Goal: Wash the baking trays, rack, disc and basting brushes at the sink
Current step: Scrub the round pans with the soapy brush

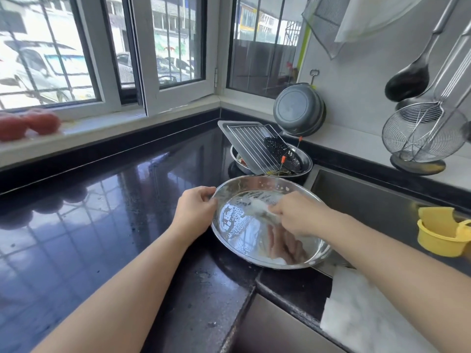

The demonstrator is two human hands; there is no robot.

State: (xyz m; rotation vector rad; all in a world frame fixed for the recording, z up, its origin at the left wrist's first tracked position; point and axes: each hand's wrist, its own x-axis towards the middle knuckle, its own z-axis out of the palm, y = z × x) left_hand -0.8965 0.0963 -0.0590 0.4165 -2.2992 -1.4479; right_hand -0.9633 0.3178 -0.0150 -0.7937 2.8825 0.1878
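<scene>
Both bare forearms reach in from the near edge toward a round steel tray [244, 233], which sits on the black desk [102, 212] with its right side hanging over the rim of the sink [377, 200]. Left hand [196, 207] grasps the tray's left rim, fingers curled over the edge. Right hand [295, 212] is inside the tray, fingers pinched on a white soapy cloth or sponge [260, 207], blurred so I cannot tell which. Suds and beads of water streak the far and left parts of the tray's floor, while the near part shows a clean reflection of the hand, so I would judge this tray to be mid-scrub and not yet rinsed.

Behind the tray, a steel basin [304, 161] holds the rest of the load: a rectangular baking tray [230, 131] leaning upright, a wire rack [254, 146] resting against it, and a black perforated disc [283, 151] to the right of the rack. Thin rods with orange tips [282, 159] stand there too, perhaps the basting brushes, though I cannot be sure. All of these look unwashed, so most of the job seems to lie ahead.

Further behind the tray, a dark pan [298, 108] leans on the wall. To the tray's right, a yellow cup [443, 238] hangs at the sink edge and a white cloth [369, 314] lies below it.
</scene>
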